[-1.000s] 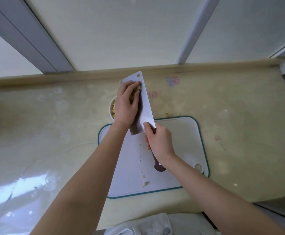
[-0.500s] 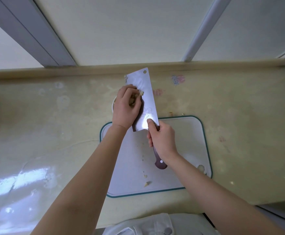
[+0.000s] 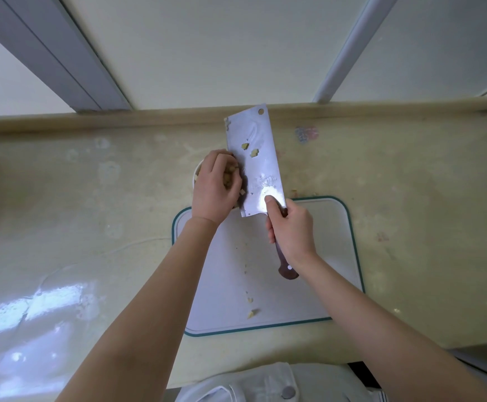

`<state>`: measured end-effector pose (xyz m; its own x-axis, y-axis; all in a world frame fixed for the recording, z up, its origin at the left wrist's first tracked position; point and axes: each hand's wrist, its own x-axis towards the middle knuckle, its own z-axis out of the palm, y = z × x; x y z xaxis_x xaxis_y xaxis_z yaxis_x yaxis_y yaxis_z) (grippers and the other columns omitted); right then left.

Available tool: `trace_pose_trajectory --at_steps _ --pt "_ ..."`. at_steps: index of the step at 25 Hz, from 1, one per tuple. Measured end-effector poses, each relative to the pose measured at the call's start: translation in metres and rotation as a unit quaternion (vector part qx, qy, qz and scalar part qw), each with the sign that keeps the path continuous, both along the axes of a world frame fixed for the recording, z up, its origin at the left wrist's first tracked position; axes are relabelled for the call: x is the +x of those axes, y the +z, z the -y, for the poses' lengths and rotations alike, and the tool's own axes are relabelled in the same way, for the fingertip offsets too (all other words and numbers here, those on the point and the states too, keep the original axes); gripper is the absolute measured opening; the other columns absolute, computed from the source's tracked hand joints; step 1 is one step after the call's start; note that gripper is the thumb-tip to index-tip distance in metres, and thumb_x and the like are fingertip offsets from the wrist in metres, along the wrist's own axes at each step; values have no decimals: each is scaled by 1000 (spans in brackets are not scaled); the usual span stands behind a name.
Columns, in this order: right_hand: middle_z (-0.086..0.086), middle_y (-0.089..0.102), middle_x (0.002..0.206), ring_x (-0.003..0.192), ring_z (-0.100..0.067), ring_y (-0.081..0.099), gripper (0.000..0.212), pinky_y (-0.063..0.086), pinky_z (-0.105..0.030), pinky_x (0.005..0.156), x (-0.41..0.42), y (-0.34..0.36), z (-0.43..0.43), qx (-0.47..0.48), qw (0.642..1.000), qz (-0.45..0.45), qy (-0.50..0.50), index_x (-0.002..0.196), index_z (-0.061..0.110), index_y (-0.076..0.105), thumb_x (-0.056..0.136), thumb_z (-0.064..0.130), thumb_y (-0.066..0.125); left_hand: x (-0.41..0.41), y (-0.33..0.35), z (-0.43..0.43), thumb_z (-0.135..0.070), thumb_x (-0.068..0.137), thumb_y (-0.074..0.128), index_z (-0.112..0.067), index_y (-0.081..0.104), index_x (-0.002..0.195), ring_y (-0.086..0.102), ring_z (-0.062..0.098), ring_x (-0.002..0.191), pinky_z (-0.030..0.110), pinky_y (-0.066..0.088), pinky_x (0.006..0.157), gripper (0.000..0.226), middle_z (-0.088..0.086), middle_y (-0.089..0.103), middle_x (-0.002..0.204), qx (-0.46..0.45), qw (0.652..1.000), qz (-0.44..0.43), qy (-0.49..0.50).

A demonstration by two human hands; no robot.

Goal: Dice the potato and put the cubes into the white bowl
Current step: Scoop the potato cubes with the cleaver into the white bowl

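Head view puts the potato cubes point(image 3: 228, 181) under your left hand point(image 3: 214, 190), above the white bowl point(image 3: 196, 173). Only a sliver of the bowl's left rim shows beside your knuckles. Your left fingers curl around a clump of cubes, bunched against the flat of the cleaver point(image 3: 261, 169). Two stuck pieces point(image 3: 253, 152) cling to the blade farther up, apart from your fingers. Your right hand point(image 3: 291, 227) wraps the dark handle point(image 3: 288, 269), with the thumb laid flat on the heel of the blade. It holds the cleaver with its far end toward the wall, alongside the bowl.

This looks like the unloading step, and most of the dice seem to be in or over the bowl. The hanging hole sits at the far right corner, so the cutting edge is probably the long side facing your left hand. Push the cubes across the flat and off that edge with the pads of your fingers, never along it. Tip the blade a little more toward the bowl so the stuck pieces slide down. Brace with your thumb so the steel does not wobble.

A few scraps point(image 3: 252, 312) lie on the near part of the cutting board point(image 3: 323, 256), which rests on the pale countertop point(image 3: 91, 198). Gather them afterwards.
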<state>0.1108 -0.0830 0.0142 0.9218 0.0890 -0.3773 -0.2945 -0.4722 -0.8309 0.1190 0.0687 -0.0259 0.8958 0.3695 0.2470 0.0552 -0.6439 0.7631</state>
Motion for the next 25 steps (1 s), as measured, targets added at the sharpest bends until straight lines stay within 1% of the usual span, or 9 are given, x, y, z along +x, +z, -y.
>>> trace_pose_trajectory --at_steps 5,6,8,10,11,13,16,20,25 --pt "1 49 40 36 -14 40 47 39 -20 47 5 0 2 -8 1000 17 -2 58 0 46 94 28 54 -4 3 0 -8 87 49 -1 53 106 49 18 94 16 34 81 21 11 55 108 16 1000 -15 -17" --pt "-1 50 41 36 -14 40 46 39 -20 47 6 0 1 -6 1000 19 -3 57 3 44 94 28 54 -4 3 0 -10 88 46 -1 53 106 50 19 94 20 37 84 22 11 54 108 18 1000 -9 -16" --pt "-2 51 43 36 -14 39 47 39 -21 47 8 1 1 -7 1000 26 -4 53 10 40 94 27 54 -2 4 0 -14 87 43 0 54 105 51 23 96 36 41 95 25 12 55 107 35 999 13 -16" --pt "0 50 41 35 -13 39 47 38 -19 46 9 2 2 -10 1000 29 -2 52 12 38 94 27 55 3 8 1 -12 88 42 1 57 105 49 23 102 50 39 101 26 13 57 108 45 998 38 -19" --pt "2 49 40 35 -12 39 47 37 -18 46 9 2 3 -12 1000 28 -1 53 12 38 94 27 55 6 10 3 -10 89 42 0 58 107 48 21 107 52 38 103 27 12 58 111 46 998 47 -22" --pt "3 49 40 35 -11 40 47 36 -17 45 8 2 4 -13 1000 25 -1 53 12 38 95 27 55 14 15 6 -8 92 43 -2 60 114 46 18 117 48 40 102 29 12 58 119 52 996 63 -31" --pt "2 50 43 34 -11 40 46 36 -17 44 6 2 4 -4 1000 20 -6 55 13 38 95 27 56 25 14 8 -8 95 43 1 58 123 47 24 122 42 38 105 33 15 56 128 82 989 80 -92" --pt "0 51 45 33 -9 40 44 36 -16 42 7 6 1 3 999 20 -24 57 11 39 95 25 56 16 5 5 -8 95 43 4 59 119 55 32 106 43 41 100 32 19 60 118 126 980 88 -128" --pt "1 50 43 35 -13 41 44 37 -20 44 11 6 2 -5 999 22 -29 58 10 39 95 28 55 -3 -5 2 -7 94 43 5 60 116 58 31 103 37 26 114 31 18 62 113 165 976 79 -120"
